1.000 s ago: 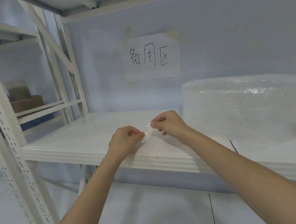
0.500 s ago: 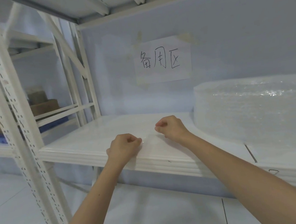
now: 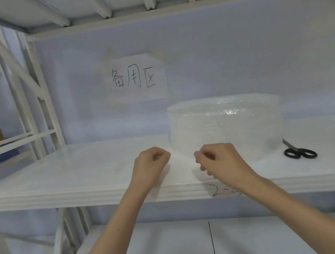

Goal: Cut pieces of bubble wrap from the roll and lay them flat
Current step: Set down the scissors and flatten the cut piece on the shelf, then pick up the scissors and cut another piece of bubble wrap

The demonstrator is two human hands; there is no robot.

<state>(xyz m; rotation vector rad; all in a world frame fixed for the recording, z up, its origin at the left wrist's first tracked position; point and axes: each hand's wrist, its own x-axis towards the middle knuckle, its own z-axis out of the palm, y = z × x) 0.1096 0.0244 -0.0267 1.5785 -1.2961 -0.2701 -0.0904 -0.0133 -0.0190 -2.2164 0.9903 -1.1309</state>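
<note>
A: Nearest to us, our two bare forearms reach up from the bottom edge toward the front of the white shelf [image 3: 64,179].

B: And the hands? We see the left hand [image 3: 150,166] with its fingers [image 3: 161,154] curled in toward the palm, knuckles up, over the shelf's front part.

A: Yes, and the right hand [image 3: 221,162] sits just beside it, fingers curled the same way. Between them lies a clear piece of bubble wrap [image 3: 181,162], flat on the shelf, and each hand seems to pinch an edge of it. The sheet is so transparent that we cannot tell exactly where its edges run.

B: What else is around us?

A: On the shelf's front lip, under the right wrist, there is a small label with dark marks [image 3: 221,191], partly hidden by the arm. Behind the hands stands the roll of bubble wrap [image 3: 224,125], on end, close to the right hand. To its right, black-handled scissors [image 3: 298,151] lie flat on the shelf, apart from both hands.

B: And farther back?

A: A paper sign [image 3: 135,79] with handwritten characters is taped to the pale wall. At far left we see the white rack uprights [image 3: 41,94].
</note>
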